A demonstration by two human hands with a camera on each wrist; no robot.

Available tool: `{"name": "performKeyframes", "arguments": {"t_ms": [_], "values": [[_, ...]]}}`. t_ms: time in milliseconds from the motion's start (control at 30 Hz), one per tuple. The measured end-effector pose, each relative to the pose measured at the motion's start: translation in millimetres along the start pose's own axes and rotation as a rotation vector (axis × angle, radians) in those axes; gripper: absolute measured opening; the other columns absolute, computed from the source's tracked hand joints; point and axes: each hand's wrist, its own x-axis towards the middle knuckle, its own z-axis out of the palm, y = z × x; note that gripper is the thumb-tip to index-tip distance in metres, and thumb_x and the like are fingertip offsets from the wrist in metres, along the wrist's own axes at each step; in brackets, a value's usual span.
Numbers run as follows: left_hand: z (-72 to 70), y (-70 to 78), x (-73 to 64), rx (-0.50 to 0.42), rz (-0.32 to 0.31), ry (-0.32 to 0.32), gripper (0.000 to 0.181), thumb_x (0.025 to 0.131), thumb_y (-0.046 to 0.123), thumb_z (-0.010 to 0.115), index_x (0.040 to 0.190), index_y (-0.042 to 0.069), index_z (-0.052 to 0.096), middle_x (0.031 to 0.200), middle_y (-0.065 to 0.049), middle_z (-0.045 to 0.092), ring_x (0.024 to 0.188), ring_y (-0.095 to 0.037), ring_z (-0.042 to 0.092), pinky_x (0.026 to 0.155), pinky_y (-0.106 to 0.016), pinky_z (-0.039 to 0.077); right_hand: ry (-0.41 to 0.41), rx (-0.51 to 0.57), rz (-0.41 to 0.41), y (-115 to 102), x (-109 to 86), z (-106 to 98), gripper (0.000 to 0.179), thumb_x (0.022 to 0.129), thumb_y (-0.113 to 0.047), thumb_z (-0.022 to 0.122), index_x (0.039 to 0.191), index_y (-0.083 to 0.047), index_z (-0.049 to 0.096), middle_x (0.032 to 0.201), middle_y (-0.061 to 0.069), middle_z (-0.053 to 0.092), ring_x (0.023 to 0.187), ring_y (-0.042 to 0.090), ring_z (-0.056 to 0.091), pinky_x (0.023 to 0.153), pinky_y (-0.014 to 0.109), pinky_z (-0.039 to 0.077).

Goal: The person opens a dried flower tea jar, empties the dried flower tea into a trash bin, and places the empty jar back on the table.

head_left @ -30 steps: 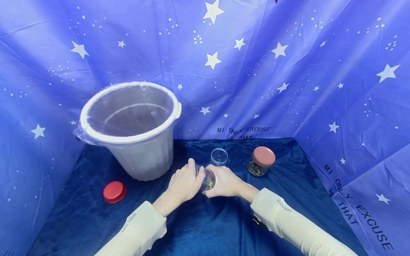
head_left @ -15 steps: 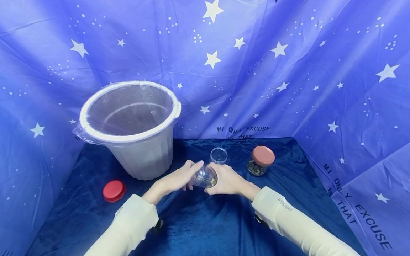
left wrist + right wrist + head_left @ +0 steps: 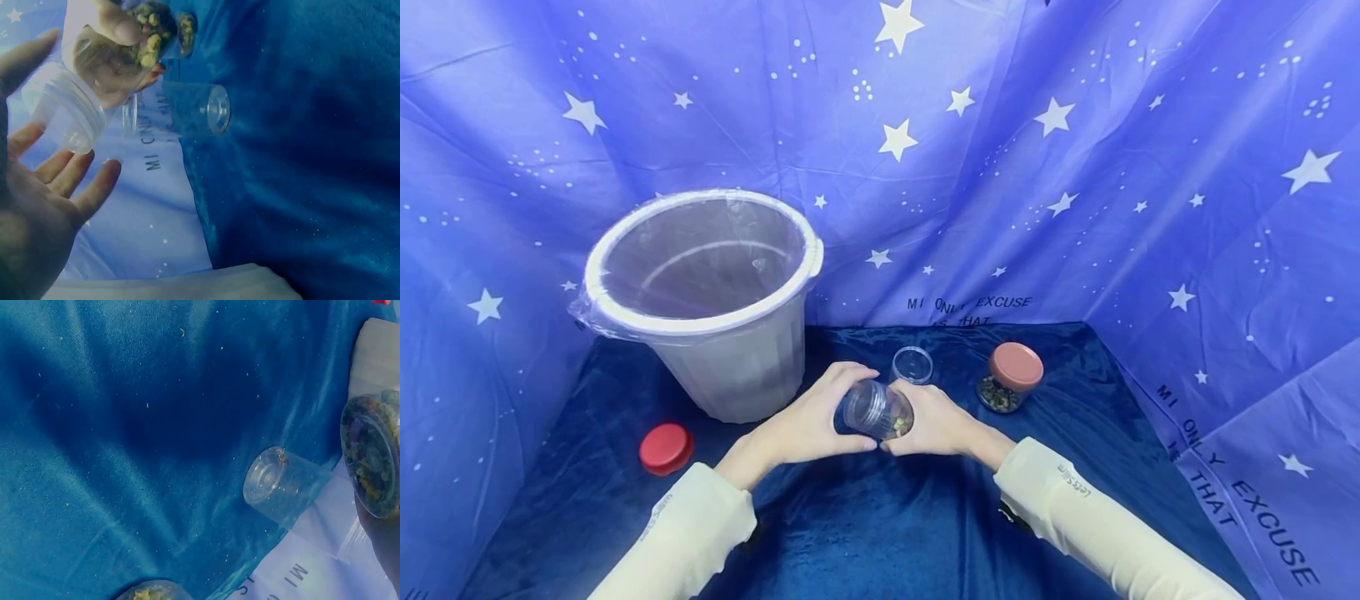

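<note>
My right hand (image 3: 936,421) grips a clear jar (image 3: 891,412) by its base end, tilted so that its ridged clear end points left. Yellowish dried flower bits lie in the base, seen also through the jar's bottom (image 3: 372,456) in the right wrist view. My left hand (image 3: 808,417) is spread in a C shape about the ridged end. In the left wrist view its fingers (image 3: 100,187) are parted beside that end (image 3: 65,106); whether they touch it I cannot tell. An empty clear jar (image 3: 913,365) stands just behind my right hand.
A large white bucket (image 3: 737,375) with a clear plastic liner stands at the back left. A red lid (image 3: 666,448) lies in front of it. To the right is a jar (image 3: 1000,393) of dried bits under a reddish lid (image 3: 1017,364). Blue cloth (image 3: 850,533) covers the table.
My left hand has loosened its grip on the jar's end, drawn back left and spread its fingers. My right hand keeps its hold, with the jar's ridged end now plainly visible.
</note>
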Motion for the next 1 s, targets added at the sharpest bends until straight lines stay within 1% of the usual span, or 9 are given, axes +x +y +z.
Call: {"name": "performKeyframes", "arguments": {"t_ms": [67,133,200,300,467,700,833,933,1000], "values": [[1.5,-0.8,-0.6,0.049,0.059,0.010,0.076,0.080,0.023,0.081,0.144,0.012,0.041,0.143,-0.008,0.044,0.134,-0.024,0.045,0.110,-0.046,0.042,-0.009,0.009,-0.013,0.5,-0.8,-1.6,0.058,0.064,-0.036,0.086,0.112,-0.018,0.060,0.096,-0.006,0.068,0.085,0.008,0.064,0.075,0.026,0.053],[2.5,-1.9,-0.5,0.088,0.100,0.016,0.073,0.080,0.017,0.080,0.143,0.012,0.043,0.141,-0.008,0.048,0.132,-0.023,0.048,0.109,-0.045,0.043,-0.020,0.024,-0.020,1.2,-1.7,-2.3,0.058,0.064,-0.036,0.086,0.113,-0.019,0.060,0.096,-0.006,0.069,0.085,0.008,0.064,0.075,0.026,0.053],[2.8,-2.9,-0.1,0.116,0.120,0.019,0.071,0.080,0.013,0.079,0.142,0.013,0.045,0.139,-0.007,0.051,0.130,-0.022,0.050,0.108,-0.044,0.044,-0.024,0.037,-0.027,2.0,-2.5,-2.1,0.058,0.064,-0.036,0.086,0.113,-0.019,0.060,0.096,-0.006,0.069,0.085,0.008,0.065,0.074,0.026,0.053],[2.1,-3.9,0.1,0.134,0.137,0.008,0.068,0.080,0.013,0.079,0.141,0.016,0.048,0.139,-0.004,0.052,0.130,-0.021,0.051,0.108,-0.044,0.044,-0.030,0.044,-0.032,2.9,-2.8,-1.5,0.058,0.064,-0.037,0.086,0.113,-0.019,0.060,0.095,-0.007,0.069,0.083,0.007,0.064,0.073,0.024,0.053],[0.1,-3.1,0.9,0.142,0.134,-0.016,0.064,0.079,0.014,0.081,0.137,0.020,0.054,0.136,0.000,0.054,0.127,-0.020,0.053,0.106,-0.044,0.046,-0.038,0.053,-0.047,2.6,-2.7,-1.3,0.055,0.064,-0.035,0.085,0.110,-0.021,0.059,0.092,-0.004,0.070,0.079,0.005,0.064,0.070,0.023,0.053],[-0.2,-4.1,1.8,0.185,0.143,-0.001,0.062,0.077,0.019,0.082,0.133,0.019,0.057,0.130,0.001,0.057,0.121,-0.018,0.056,0.102,-0.042,0.048,-0.022,0.031,-0.068,3.0,-1.7,1.5,0.052,0.063,-0.036,0.086,0.105,-0.021,0.060,0.088,-0.006,0.068,0.075,0.003,0.061,0.068,0.022,0.051],[0.7,-3.6,1.7,0.195,0.145,0.011,0.061,0.076,0.021,0.083,0.131,0.020,0.057,0.126,0.002,0.059,0.118,-0.016,0.058,0.100,-0.040,0.050,-0.020,0.024,-0.069,3.2,-2.2,3.5,0.052,0.063,-0.036,0.086,0.105,-0.021,0.060,0.086,-0.007,0.068,0.074,0.003,0.061,0.066,0.022,0.051],[1.5,-2.6,0.8,0.199,0.137,0.019,0.062,0.075,0.023,0.083,0.131,0.020,0.057,0.122,0.002,0.060,0.112,-0.015,0.060,0.096,-0.038,0.052,-0.030,0.025,-0.057,3.6,-2.6,4.8,0.053,0.064,-0.037,0.086,0.107,-0.020,0.060,0.088,-0.008,0.068,0.075,0.004,0.061,0.067,0.022,0.051],[1.8,-1.4,0.0,0.198,0.112,0.019,0.062,0.075,0.025,0.083,0.131,0.021,0.057,0.120,0.002,0.061,0.109,-0.015,0.061,0.093,-0.038,0.053,-0.035,0.018,-0.054,4.3,-2.7,5.9,0.055,0.064,-0.037,0.086,0.109,-0.020,0.060,0.089,-0.008,0.068,0.077,0.004,0.062,0.068,0.022,0.051]]}}
